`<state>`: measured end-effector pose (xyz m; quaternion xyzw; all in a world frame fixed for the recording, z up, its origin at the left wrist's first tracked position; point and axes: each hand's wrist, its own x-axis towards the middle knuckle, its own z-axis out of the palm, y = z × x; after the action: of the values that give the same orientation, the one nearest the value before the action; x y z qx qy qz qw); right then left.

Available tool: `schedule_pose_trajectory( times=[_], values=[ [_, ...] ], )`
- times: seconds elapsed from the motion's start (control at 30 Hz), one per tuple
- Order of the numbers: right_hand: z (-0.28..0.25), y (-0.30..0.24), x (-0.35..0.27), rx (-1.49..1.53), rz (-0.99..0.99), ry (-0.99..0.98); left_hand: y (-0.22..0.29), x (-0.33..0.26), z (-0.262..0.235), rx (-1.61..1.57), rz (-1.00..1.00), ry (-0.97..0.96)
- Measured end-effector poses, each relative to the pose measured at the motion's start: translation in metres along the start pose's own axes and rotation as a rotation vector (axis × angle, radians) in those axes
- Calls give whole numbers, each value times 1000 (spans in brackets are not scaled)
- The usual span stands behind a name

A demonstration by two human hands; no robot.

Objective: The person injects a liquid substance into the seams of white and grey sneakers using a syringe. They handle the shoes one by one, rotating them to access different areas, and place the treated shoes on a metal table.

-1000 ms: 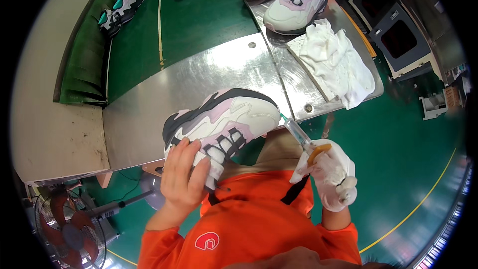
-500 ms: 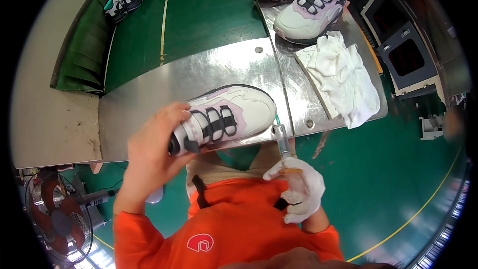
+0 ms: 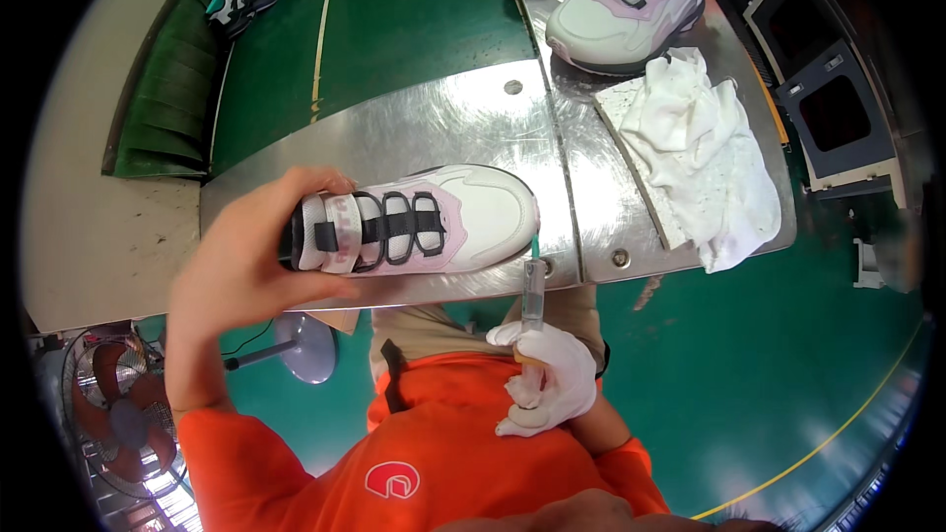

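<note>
A white and light-pink sneaker [image 3: 485,214] with black lacing rests on the metal table, its toe pointing right. My bare left hand [image 3: 258,251] is closed around its heel end, fingers on the far side and thumb on the near side. My right hand [image 3: 548,374], in a white glove, is closed on a clear syringe [image 3: 533,294]. The syringe points away from me, and its green tip meets the sole edge at the front of the toe. Whether anything comes out of the tip is too small to tell.
A crumpled white cloth [image 3: 695,143] lies on a flat board at the right. Another white and pink sneaker [image 3: 616,25] stands beyond it. Green belt [image 3: 424,25] stretches away behind the metal table [image 3: 384,138]. A fan [image 3: 126,424] stands at lower left.
My left hand has shifted left and turned the sneaker so its laces face up more. My right hand has moved left with the syringe, which now stands straighter against the toe.
</note>
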<state>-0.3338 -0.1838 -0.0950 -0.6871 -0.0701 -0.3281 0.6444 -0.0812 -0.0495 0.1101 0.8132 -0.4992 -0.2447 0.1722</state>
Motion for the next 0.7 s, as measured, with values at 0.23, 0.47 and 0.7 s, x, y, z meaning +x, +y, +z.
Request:
schedule_pose_trajectory(
  times=[0.23, 0.47, 0.7],
  values=[
    [0, -3, -3, -61, 4, 13, 6, 81, -31, -237, 199, -358],
    [2, -11, -27, 257, 467, 10, 13, 166, 42, -7, 339, -814],
    [-34, -63, 21, 385, 328, -22, 18, 108, 4, -240, 422, -458]
  ],
)
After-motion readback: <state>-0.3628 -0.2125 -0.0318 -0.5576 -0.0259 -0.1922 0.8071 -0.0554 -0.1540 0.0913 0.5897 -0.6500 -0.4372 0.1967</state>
